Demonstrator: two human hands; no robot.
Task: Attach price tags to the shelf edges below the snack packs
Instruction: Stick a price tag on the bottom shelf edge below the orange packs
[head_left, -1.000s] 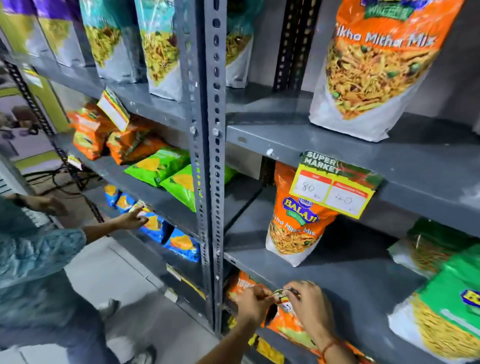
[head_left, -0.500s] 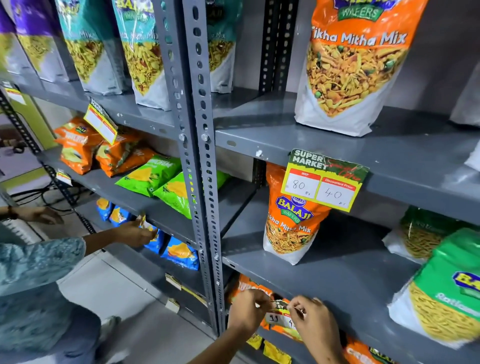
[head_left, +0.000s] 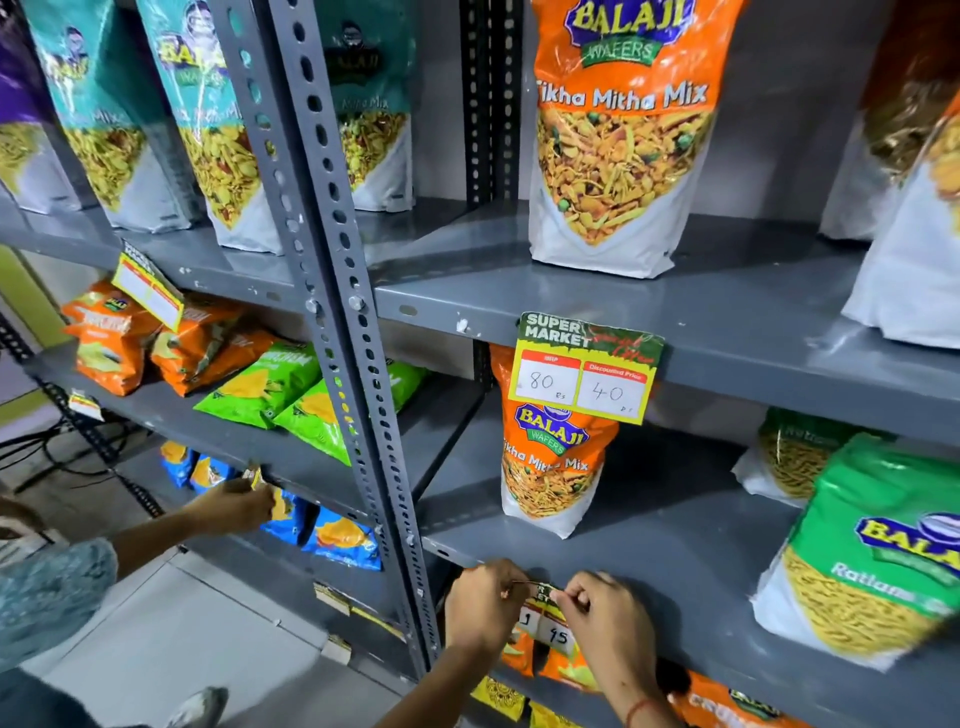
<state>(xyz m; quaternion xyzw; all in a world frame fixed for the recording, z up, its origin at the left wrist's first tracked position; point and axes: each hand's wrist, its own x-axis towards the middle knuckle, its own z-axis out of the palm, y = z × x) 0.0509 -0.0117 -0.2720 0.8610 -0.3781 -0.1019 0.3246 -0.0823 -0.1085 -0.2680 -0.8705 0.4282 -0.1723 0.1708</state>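
Note:
Both my hands pinch the top corners of a small price tag (head_left: 546, 621) against the front edge of the middle grey shelf (head_left: 675, 566). My left hand (head_left: 480, 605) holds its left corner, my right hand (head_left: 602, 613) its right corner. The tag hangs just below an orange Tikha Mitha Mix pack (head_left: 553, 457) that stands on that shelf. Handwritten numbers show on the tag between my hands. Another price tag (head_left: 587, 366), marked 80 and 40, hangs from the upper shelf edge (head_left: 779, 384) under a larger orange pack (head_left: 618, 135).
A slotted grey upright (head_left: 343, 322) divides two racks. Green Ratlami packs (head_left: 872, 551) stand at the right. On the left rack, another person's hand (head_left: 234, 504) holds a tag at a shelf edge near blue packs (head_left: 322, 530). Orange packs (head_left: 561, 660) lie below my hands.
My hands have risen with the tag from below the shelf up to its front edge. The view has tilted upward. The other person's hand stays at the left rack's shelf edge.

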